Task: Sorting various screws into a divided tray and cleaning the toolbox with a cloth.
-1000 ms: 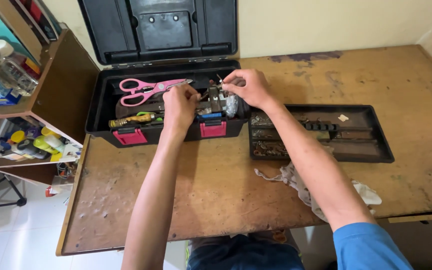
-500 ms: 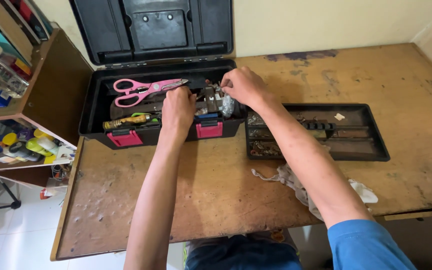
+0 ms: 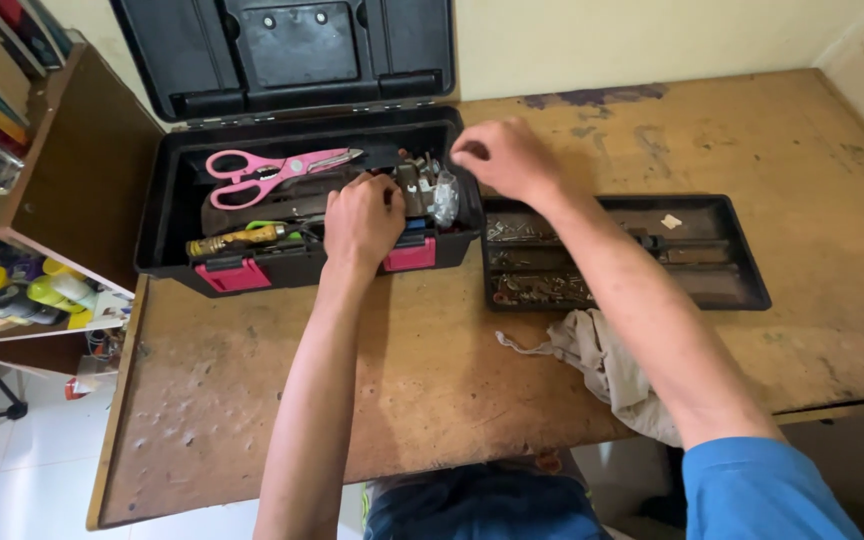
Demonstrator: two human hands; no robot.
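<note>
We see a worn brown wooden table [image 3: 452, 380] w/ cream wall [image 3: 652, 40] behind, brown wooden shelf unit [image 3: 82, 190] left, white tiled floor [image 3: 12, 480].

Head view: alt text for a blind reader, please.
A person's left hand reaches into an open black toolbox holding pink scissors, while the right hand hovers at its right end. A black tray and crumpled rag lie on the worn wooden table.

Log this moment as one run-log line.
left hand: inside open toolbox, grip unclear | right hand: above toolbox's right end, beside tray | pink scissors: in toolbox
</note>
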